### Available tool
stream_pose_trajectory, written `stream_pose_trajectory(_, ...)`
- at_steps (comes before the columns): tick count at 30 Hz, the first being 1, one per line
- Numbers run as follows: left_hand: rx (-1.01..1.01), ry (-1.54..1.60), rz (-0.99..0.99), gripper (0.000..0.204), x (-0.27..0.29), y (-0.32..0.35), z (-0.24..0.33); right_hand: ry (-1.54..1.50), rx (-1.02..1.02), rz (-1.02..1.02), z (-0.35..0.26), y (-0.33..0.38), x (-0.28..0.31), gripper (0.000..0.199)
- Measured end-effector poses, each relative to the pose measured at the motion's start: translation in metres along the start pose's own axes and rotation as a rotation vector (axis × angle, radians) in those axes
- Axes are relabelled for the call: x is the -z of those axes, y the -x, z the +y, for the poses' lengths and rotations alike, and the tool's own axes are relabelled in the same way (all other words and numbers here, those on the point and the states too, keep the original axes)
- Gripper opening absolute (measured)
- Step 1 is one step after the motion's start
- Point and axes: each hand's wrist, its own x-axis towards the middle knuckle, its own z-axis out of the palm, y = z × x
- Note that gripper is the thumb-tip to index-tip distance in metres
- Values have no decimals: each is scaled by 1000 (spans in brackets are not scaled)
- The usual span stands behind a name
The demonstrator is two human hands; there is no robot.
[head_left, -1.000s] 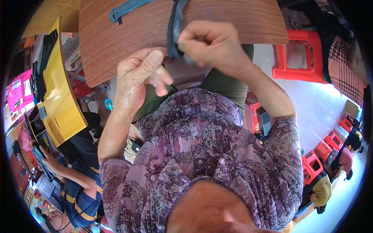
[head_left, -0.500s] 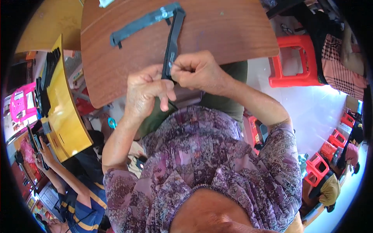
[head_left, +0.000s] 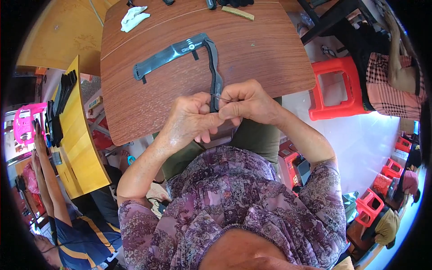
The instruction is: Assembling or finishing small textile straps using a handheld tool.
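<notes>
A long dark strap [head_left: 159,59] with a glossy grey-blue face and small black tabs lies on the brown wooden table. From its far right corner a narrow black length [head_left: 213,67] runs toward me, ending between my hands at the table's front edge. My left hand [head_left: 186,118] is closed, its fingers bent around the near end of the strap. My right hand [head_left: 254,104] is closed beside it, thumb and fingers pinching a thin dark cord [head_left: 220,97] that crosses the strap. The fingertips hide part of the strap's end.
On the table's far side lie a crumpled white cloth [head_left: 133,19] and a tan strip [head_left: 237,13]. Red stools [head_left: 335,87] stand to the right. At the left, another person's arms [head_left: 51,186] reach beside a yellow board [head_left: 81,148] bearing black straps.
My view has shifted, showing more of the table's far side. My left hand has moved right, close against my right hand. The person at the left has stretched their arms farther away.
</notes>
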Motion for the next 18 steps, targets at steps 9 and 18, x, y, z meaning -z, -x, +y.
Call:
stream_pose_trajectory(9,-452,-616,-20,48,-11,-33,18,-251,43,210,-5,32,16,11)
stream_pose_trajectory(18,-744,-733,494,33,3,-102,-13,-619,445,558,10,49,74,16)
